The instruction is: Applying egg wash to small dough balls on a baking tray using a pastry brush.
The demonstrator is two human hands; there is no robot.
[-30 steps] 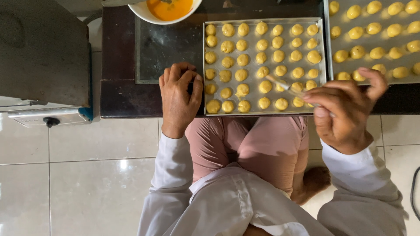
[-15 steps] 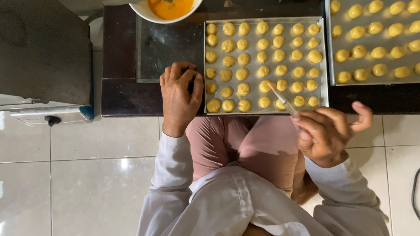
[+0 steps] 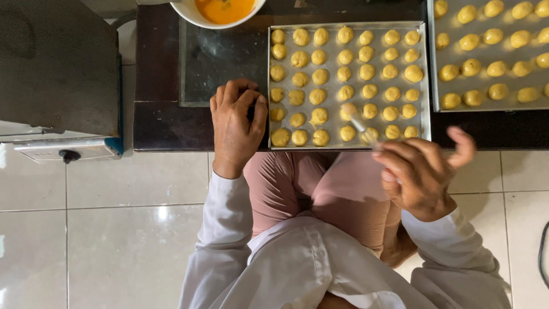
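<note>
Here, right hand (image 3: 420, 177) pinching small pastry brush (image 3: 359, 122) over centre baking tray (image 3: 423, 86) dough balls (image 3: 347, 110), left hand (image 3: 236, 126) curled empty, steadying tray's edge.

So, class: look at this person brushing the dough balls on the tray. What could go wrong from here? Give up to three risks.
1. The brush in the right hand reaches over the near rows, so it might dent or smear a dough ball.
2. The tray lies at the table edge above the lap; a push from the left hand could tip it.
3. The bowl of yellow liquid sits at the far side, so carrying the brush across may drip.
</note>
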